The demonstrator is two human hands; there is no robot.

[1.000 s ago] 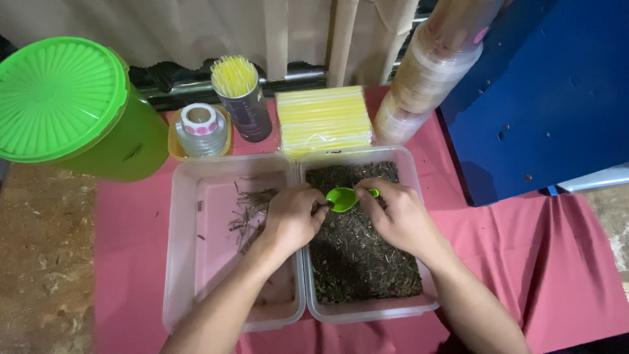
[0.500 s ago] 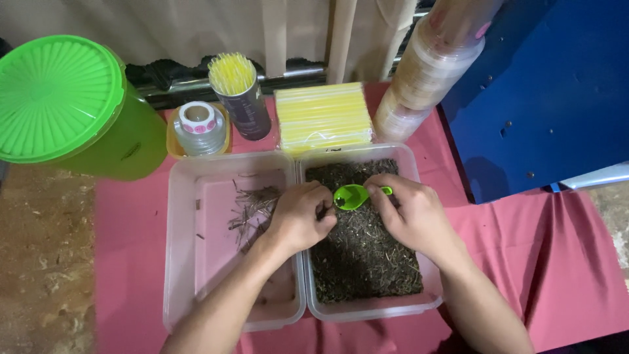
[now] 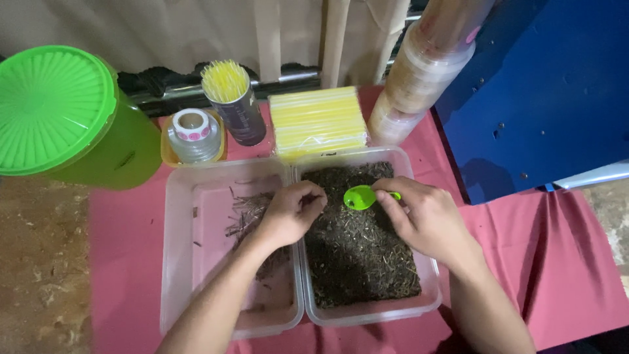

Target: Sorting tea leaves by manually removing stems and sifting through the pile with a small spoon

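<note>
green scoop (image 3: 360,196) lies crosswise, bowl leftward, its handle pinched in right hand (image 3: 422,219); left hand (image 3: 291,213) seems loosely curled.

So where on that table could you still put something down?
Bare pink cloth lies right of the dark-filled tray, and a strip left of the sparse tray, below the green tub. The back row is crowded: tape roll, stick cup, yellow stack.

Surface: table under a pink cloth (image 3: 563,262). Resting directly on it: two clear plastic tubs side by side, left tub (image 3: 190,275) and right tub (image 3: 393,313), walls touching. Behind them a small yellow tray (image 3: 167,154), a dark cup (image 3: 244,118), a yellow stack (image 3: 318,121), stacked clear containers (image 3: 419,78). Green lidded bucket (image 3: 72,118) at the cloth's left edge.
</note>
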